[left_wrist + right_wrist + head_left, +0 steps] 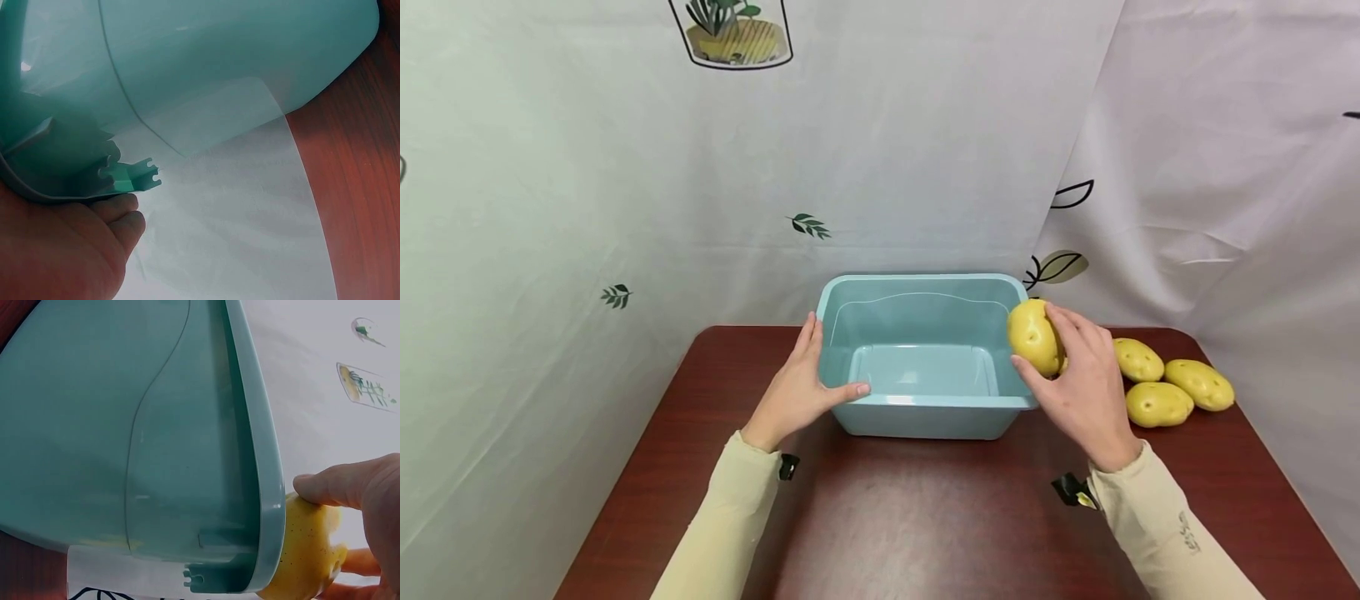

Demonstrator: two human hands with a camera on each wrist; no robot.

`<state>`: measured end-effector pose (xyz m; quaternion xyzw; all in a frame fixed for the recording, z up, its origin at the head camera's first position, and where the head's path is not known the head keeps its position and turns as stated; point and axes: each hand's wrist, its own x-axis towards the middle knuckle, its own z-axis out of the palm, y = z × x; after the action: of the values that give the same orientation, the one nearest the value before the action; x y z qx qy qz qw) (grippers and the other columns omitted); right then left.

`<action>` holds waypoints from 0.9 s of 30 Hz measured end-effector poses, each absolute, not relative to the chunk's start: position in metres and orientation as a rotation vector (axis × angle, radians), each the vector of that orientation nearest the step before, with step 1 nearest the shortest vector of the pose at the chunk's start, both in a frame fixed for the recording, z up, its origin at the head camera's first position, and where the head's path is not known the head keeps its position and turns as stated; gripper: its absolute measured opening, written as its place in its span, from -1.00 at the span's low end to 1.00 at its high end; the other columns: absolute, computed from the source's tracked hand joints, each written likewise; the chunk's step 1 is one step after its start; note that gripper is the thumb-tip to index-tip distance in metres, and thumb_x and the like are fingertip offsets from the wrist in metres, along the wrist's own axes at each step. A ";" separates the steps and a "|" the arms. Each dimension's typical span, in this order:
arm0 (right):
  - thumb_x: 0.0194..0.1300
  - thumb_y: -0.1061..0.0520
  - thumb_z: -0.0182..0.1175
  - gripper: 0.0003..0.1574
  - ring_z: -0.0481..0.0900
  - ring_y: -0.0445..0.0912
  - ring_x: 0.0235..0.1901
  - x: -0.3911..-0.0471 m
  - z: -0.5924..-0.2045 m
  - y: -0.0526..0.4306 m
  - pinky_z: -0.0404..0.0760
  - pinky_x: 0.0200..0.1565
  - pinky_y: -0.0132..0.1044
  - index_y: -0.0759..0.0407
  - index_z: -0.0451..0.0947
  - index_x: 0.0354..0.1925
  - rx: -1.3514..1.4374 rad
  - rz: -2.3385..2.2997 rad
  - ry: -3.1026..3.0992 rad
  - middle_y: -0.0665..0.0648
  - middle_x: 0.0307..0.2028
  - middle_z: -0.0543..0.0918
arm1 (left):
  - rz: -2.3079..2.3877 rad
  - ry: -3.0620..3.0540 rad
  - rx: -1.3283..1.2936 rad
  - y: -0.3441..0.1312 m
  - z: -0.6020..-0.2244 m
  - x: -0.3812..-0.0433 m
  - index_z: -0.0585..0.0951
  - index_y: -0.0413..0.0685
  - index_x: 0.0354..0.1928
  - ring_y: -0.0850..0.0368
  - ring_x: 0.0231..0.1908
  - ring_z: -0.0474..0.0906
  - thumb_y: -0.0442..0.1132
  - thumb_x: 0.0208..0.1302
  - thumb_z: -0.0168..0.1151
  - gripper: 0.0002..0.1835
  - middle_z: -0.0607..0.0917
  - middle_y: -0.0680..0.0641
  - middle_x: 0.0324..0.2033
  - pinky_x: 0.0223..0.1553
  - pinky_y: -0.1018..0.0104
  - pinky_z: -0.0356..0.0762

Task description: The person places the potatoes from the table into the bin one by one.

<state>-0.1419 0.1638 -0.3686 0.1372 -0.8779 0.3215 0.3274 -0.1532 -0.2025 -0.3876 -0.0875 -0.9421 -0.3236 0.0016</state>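
A light blue plastic basin stands on the table, with nothing lying on its visible floor. My left hand rests at the basin's left front corner, thumb on the front rim and straight fingers along the left side. In the left wrist view that hand's fingers lie just under the rim. My right hand grips a yellow potato between thumb and fingers, level with the basin's right rim. The right wrist view shows the potato partly behind the rim.
Several more potatoes lie grouped on the table right of the basin, near its right edge. A pale printed cloth hangs close behind the table and along its sides.
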 end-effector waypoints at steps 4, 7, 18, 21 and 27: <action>-0.01 0.12 0.56 -0.08 0.42 0.30 0.09 -0.143 -0.370 0.161 0.33 0.06 0.14 0.33 0.48 0.30 0.377 0.846 -2.303 0.34 0.18 0.55 | -1.025 -2.954 -0.274 -0.203 -0.388 -0.152 -0.19 -0.08 0.61 -0.02 0.53 0.02 0.64 -0.06 0.22 0.43 -0.35 0.20 0.57 0.31 -0.11 0.34; -0.01 0.11 0.56 -0.08 0.41 0.29 0.11 -0.143 -0.370 0.158 0.34 0.07 0.14 0.31 0.48 0.31 0.383 0.850 -2.315 0.32 0.19 0.54 | -1.027 -2.952 -0.274 -0.203 -0.388 -0.153 -0.19 -0.08 0.61 -0.02 0.52 0.02 0.62 -0.05 0.23 0.42 -0.35 0.20 0.57 0.31 -0.11 0.34; 0.02 0.13 0.55 -0.09 0.40 0.29 0.11 -0.146 -0.372 0.150 0.36 0.08 0.15 0.32 0.47 0.32 0.404 0.865 -2.345 0.33 0.19 0.54 | -1.006 -2.955 -0.279 -0.203 -0.389 -0.154 -0.18 -0.08 0.61 -0.01 0.53 0.02 0.64 -0.06 0.21 0.43 -0.35 0.20 0.57 0.29 -0.11 0.36; 0.02 0.13 0.55 -0.10 0.41 0.29 0.10 -0.147 -0.374 0.148 0.37 0.08 0.14 0.32 0.48 0.31 0.410 0.865 -2.344 0.32 0.18 0.55 | -1.007 -2.953 -0.278 -0.203 -0.389 -0.154 -0.18 -0.08 0.61 -0.01 0.52 0.03 0.64 -0.06 0.21 0.43 -0.35 0.20 0.57 0.29 -0.11 0.36; 0.00 0.11 0.57 -0.11 0.41 0.28 0.06 -0.151 -0.377 0.146 0.38 0.04 0.11 0.33 0.50 0.28 0.419 0.867 -2.344 0.32 0.16 0.56 | -1.012 -2.952 -0.278 -0.203 -0.389 -0.154 -0.18 -0.09 0.61 -0.02 0.52 0.03 0.61 -0.03 0.24 0.41 -0.35 0.20 0.57 0.30 -0.12 0.35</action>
<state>-0.1505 0.1457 -0.3774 0.1579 -0.8826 0.3264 0.2992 -0.1539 -0.2030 -0.3889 -0.0888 -0.9422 -0.3229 0.0042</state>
